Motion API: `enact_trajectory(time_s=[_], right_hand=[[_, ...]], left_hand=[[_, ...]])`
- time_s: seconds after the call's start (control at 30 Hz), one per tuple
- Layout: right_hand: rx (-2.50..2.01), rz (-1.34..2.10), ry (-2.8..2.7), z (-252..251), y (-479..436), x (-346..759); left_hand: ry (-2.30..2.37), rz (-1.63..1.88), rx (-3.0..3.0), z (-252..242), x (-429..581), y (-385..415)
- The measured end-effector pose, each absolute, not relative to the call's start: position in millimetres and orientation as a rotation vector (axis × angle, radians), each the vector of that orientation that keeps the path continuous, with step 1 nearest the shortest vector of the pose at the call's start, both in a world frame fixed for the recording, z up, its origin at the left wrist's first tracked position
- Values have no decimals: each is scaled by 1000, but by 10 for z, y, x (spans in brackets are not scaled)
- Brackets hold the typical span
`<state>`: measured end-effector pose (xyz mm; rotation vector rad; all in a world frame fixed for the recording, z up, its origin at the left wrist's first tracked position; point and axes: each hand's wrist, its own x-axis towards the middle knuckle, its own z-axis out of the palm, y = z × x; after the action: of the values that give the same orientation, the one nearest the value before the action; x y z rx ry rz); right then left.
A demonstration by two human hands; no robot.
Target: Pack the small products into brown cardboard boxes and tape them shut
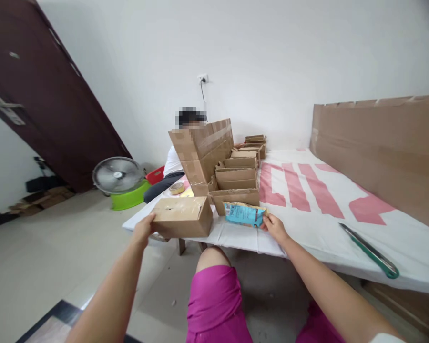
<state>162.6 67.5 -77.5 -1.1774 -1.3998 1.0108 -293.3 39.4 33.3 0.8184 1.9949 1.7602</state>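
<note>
My left hand (145,229) grips the left end of a closed cardboard box (182,224) at the table's near left edge. Its thumb lies by the top edge; the other fingers are partly hidden. Between finger and thumb, my right hand (274,227) pinches the right end of a blue printed packet (243,214). The packet lies flat and low over the table, just in front of an open cardboard box (238,196). Its print is too small to read.
More open boxes (250,147) run back in a row beside a tall cardboard stack (209,147). A person (173,164) sits behind it. A tape roll (177,188), a green-handled knife (372,252) and a long cardboard panel (379,147) are on the table. A fan (117,175) stands left.
</note>
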Motion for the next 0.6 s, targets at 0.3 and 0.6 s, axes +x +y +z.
enact_trajectory(time_s=[0.3, 0.6], right_hand=[[-875, 1391, -1304, -799, 519, 1220], [-1056, 1142, -1152, -571, -103, 2042]], left_hand=[[1922, 1507, 643, 443, -2818, -205], [1449, 1204, 1028, 20, -915, -4]])
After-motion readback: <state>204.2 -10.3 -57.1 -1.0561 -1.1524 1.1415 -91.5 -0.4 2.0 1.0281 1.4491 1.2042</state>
